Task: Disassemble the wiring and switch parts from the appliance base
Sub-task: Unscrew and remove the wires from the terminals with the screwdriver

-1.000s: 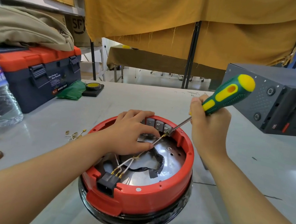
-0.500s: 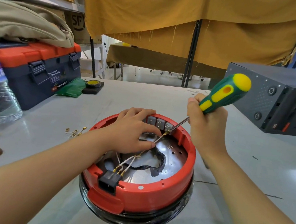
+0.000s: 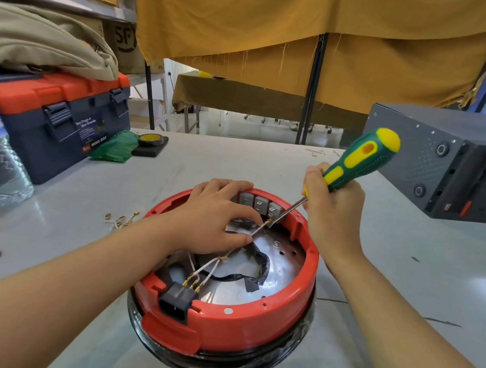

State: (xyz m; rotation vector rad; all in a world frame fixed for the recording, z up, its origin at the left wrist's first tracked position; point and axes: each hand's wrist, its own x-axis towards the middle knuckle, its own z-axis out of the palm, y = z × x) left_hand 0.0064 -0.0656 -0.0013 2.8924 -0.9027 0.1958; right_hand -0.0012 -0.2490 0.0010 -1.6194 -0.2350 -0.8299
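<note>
Head view: right hand [image 3: 332,220] grips screwdriver [image 3: 358,163]; left hand [image 3: 217,217] seemingly pinches wire [image 3: 256,230].

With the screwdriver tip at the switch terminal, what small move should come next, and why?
Probably a gentle pry with the screwdriver while the left hand pulls the wire away. The tip sits at the brass connector below the switches, and the connector looks still attached.

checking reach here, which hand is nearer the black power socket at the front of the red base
Left. The left hand rests inside the red base, over the white wires that run to the black power socket. The right hand holds the screwdriver at the far rim, beyond it.
</note>
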